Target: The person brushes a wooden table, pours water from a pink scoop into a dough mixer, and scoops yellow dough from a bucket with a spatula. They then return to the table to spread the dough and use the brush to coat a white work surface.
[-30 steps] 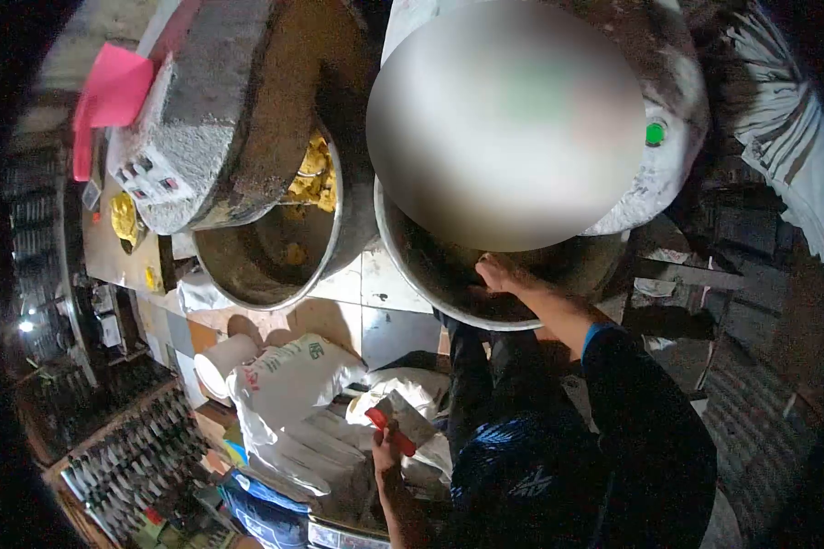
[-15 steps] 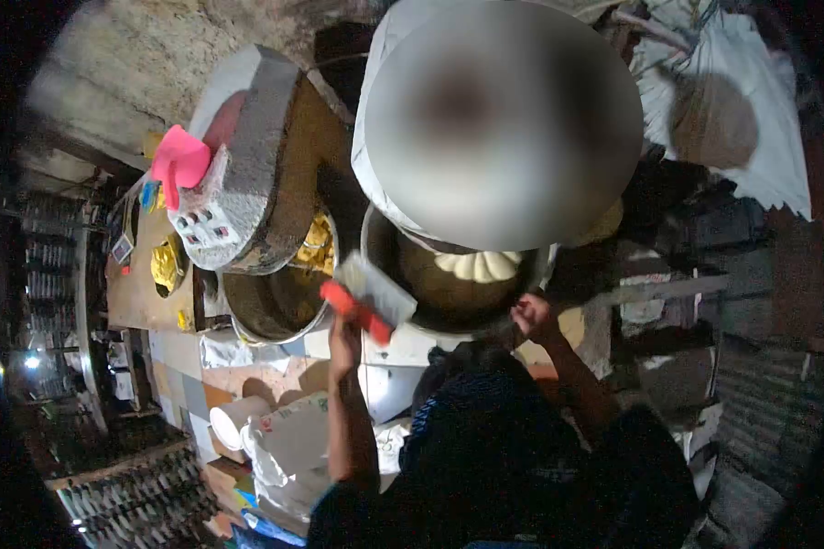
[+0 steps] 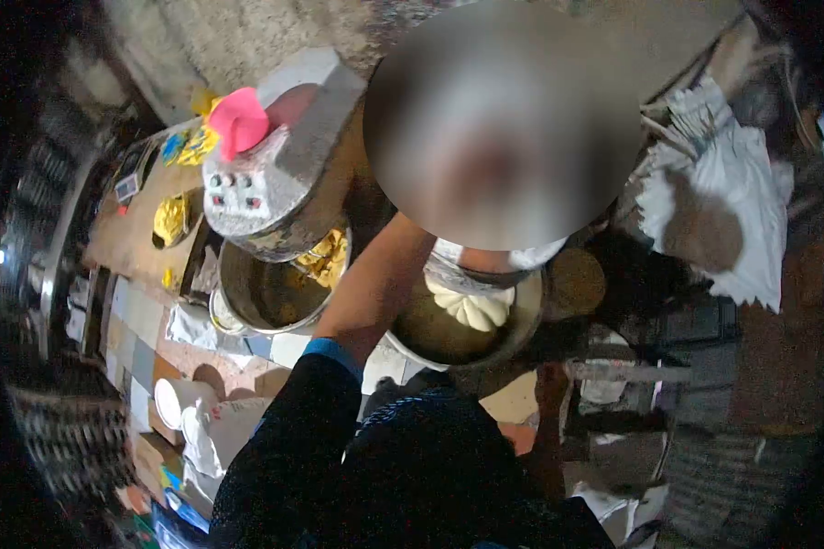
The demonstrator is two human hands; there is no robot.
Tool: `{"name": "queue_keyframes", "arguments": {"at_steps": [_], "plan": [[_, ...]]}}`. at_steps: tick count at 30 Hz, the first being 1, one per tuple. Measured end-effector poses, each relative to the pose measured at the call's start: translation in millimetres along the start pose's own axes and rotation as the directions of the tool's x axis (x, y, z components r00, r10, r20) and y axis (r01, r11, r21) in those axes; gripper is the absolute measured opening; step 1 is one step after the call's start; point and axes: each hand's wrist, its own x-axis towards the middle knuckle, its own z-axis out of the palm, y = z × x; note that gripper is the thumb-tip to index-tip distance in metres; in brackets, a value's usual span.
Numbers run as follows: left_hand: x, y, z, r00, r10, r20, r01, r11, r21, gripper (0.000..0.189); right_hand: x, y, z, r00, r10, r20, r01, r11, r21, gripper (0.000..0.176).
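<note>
My left forearm (image 3: pixel 371 284) reaches up across the front of a mixer, and the hand (image 3: pixel 481 169) is lost in a blurred patch over the mixer's head, so its fingers and anything in them are hidden. Below the patch, pale, ridged dough (image 3: pixel 474 307) hangs into a metal mixing bowl (image 3: pixel 522 334). My right hand (image 3: pixel 550 380) is low in shadow, just right of the bowl; its fingers are too dark to make out. The red-handled scraper from the earlier frame is not visible now.
Left of my arm, a second mixer (image 3: pixel 275 174) has a pink scoop (image 3: pixel 240 122) on top and yellow dough (image 3: pixel 325 261) in its bowl (image 3: pixel 238 302). A wooden table (image 3: pixel 142 233) holds a yellow packet (image 3: pixel 170 220). A white bucket (image 3: pixel 183 403) and sacks stand below.
My left hand has risen from beside the bowl, where it held a red-handled scraper, to the blurred mixer head. My right hand has dropped away from the bowl rim. The view has shifted.
</note>
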Motion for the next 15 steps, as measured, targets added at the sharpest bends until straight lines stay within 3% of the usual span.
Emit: {"name": "queue_keyframes", "arguments": {"at_steps": [2, 4, 5, 6, 7, 8, 9, 10, 11, 12, 13, 14, 15], "plan": [[16, -23, -18, 0.98, 0.077, 0.185, -0.024, 0.961, -0.277, 0.02, 7, -16, 32, 0.998, 0.044, 0.042, -0.053, 0.97, 0.236, 0.018], [-27, -5, -48, 0.98, -0.062, 0.191, 0.09, 0.986, -0.14, 0.022, 12, -54, 67, 0.999, 0.036, -0.007, -0.031, 0.932, 0.36, 0.017], [-64, 11, -64, 0.983, -0.009, 0.186, 0.032, 0.992, -0.121, 0.024, 16, -99, 78, 0.992, -0.054, 0.114, 0.046, 0.996, 0.073, 0.016], [-94, 11, -86, 0.973, 0.072, 0.22, -0.038, 0.988, -0.153, 0.025, 20, -134, 91, 0.96, -0.112, 0.255, 0.168, 0.964, -0.207, 0.014], [-102, -13, -120, 0.943, 0.056, 0.329, -0.023, 0.994, -0.102, 0.032, 27, -149, 104, 0.949, -0.129, 0.287, 0.192, 0.96, -0.205, 0.014], [-146, -10, -154, 0.892, 0.045, 0.449, -0.032, 0.999, -0.036, 0.038, 38, -164, 120, 0.912, -0.225, 0.343, 0.249, 0.968, -0.028, 0.012], [-172, -27, -189, 0.866, -0.063, 0.496, 0.05, 0.998, 0.039, 0.042, 47, -185, 144, 0.867, -0.324, 0.379, 0.284, 0.945, 0.159, 0.01], [-212, -39, -226, 0.838, -0.07, 0.541, 0.126, 0.99, -0.068, 0.045, 43, -233, 164, 0.878, -0.318, 0.358, 0.252, 0.942, 0.22, 0.008], [-238, -72, -266, 0.821, -0.081, 0.565, 0.194, 0.971, -0.142, 0.047, 48, -269, 179, 0.875, -0.322, 0.362, 0.318, 0.945, 0.072, 0.008], [-263, -110, -305, 0.874, -0.173, 0.453, 0.27, 0.949, -0.16, 0.044, 73, -258, 210, 0.838, -0.487, 0.245, 0.475, 0.873, 0.113, 0.002], [-295, -135, -336, 0.96, -0.207, 0.191, 0.243, 0.952, -0.188, 0.037, 80, -303, 227, 0.812, -0.48, 0.332, 0.444, 0.877, 0.181, 0.001], [-326, -181, -369, 0.972, -0.204, -0.117, 0.175, 0.96, -0.219, 0.032, 89, -343, 251, 0.82, -0.406, 0.403, 0.269, 0.895, 0.355, 0.003], [-351, -285, -415, 0.865, -0.208, -0.457, 0.146, 0.975, -0.167, 0.035, 91, -395, 268, 0.76, -0.497, 0.418, 0.422, 0.868, 0.262, 0.006]]}}
